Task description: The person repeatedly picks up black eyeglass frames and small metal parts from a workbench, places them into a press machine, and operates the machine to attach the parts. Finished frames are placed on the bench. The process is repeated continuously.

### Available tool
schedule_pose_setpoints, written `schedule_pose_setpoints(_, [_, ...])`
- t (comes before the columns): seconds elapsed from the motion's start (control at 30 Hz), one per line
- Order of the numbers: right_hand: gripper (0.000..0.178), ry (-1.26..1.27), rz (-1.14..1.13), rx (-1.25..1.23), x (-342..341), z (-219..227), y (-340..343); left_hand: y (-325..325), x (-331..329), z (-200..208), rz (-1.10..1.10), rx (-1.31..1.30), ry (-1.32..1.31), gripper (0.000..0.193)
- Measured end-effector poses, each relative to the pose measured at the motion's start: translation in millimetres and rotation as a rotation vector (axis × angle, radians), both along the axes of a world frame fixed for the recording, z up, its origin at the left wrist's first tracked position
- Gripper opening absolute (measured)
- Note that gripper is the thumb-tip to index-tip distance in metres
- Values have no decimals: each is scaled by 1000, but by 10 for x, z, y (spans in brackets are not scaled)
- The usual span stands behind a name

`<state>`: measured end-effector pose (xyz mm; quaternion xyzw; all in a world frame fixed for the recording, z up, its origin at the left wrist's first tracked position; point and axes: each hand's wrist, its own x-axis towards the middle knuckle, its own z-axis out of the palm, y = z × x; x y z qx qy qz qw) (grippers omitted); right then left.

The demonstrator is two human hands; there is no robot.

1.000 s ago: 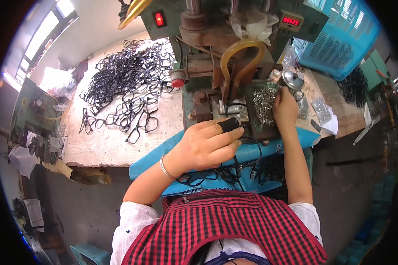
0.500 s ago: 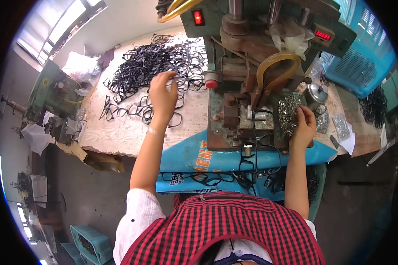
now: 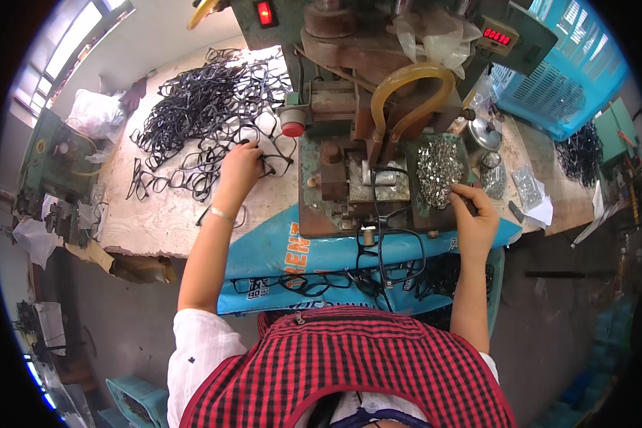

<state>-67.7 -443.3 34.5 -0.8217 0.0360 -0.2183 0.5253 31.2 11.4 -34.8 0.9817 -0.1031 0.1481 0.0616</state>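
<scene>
My left hand (image 3: 241,171) is closed at the near side of a heap of black eyeglass frames (image 3: 185,107); its fingertips pinch one eyeglass frame (image 3: 284,162), whose rims stick out to the right. My right hand (image 3: 476,220) has thumb and forefinger together at the edge of a pile of small silvery metal parts (image 3: 437,167). Whatever lies between those fingertips is too small to make out. Between my hands stands a green press with a metal fixture (image 3: 381,184). Another black eyeglass frame (image 3: 422,250) hangs at the fixture's front, over the blue sheet.
A yellow hose (image 3: 446,82) loops above the fixture. A red push button (image 3: 292,129) sits at the press's left. Blue plastic sheeting (image 3: 257,246) with loose frames hangs along the table's front edge. A lidded metal pot (image 3: 483,134) and a blue crate (image 3: 549,93) stand right.
My left hand has come down and closed on an eyeglass frame. My right hand has drawn back to the near edge of the metal parts. The whole view has shifted somewhat.
</scene>
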Motion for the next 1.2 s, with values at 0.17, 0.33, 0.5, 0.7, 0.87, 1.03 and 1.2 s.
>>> schedule_pose_setpoints(0.17, [21, 2, 385, 49, 180, 766, 511, 60, -368, 294, -41, -9, -113, 27])
schedule_pose_setpoints(0.33, [47, 96, 446, 318, 483, 642, 889, -235, -538, 332, -44, -328, -510, 20])
schedule_pose_setpoints(0.5, [49, 128, 443, 375, 487, 621, 908, -702, -796, 765, -45, -1439, -385, 11])
schedule_pose_setpoints(0.7, [55, 112, 532, 693, 378, 736, 1047, -1328, -782, 1843, -632, -1456, -454, 10])
schedule_pose_setpoints(0.87, [55, 48, 485, 830, 279, 674, 1198, -1358, -691, 1877, -632, -1398, -481, 11])
schedule_pose_setpoints(1.03, [49, -66, 451, 462, 74, 737, 1098, -1372, -876, 1835, -684, -1439, -380, 9])
schedule_pose_setpoints(1.2, [28, -108, 10, -539, 407, 112, 319, -1511, -1047, 1654, -886, -442, -439, 26])
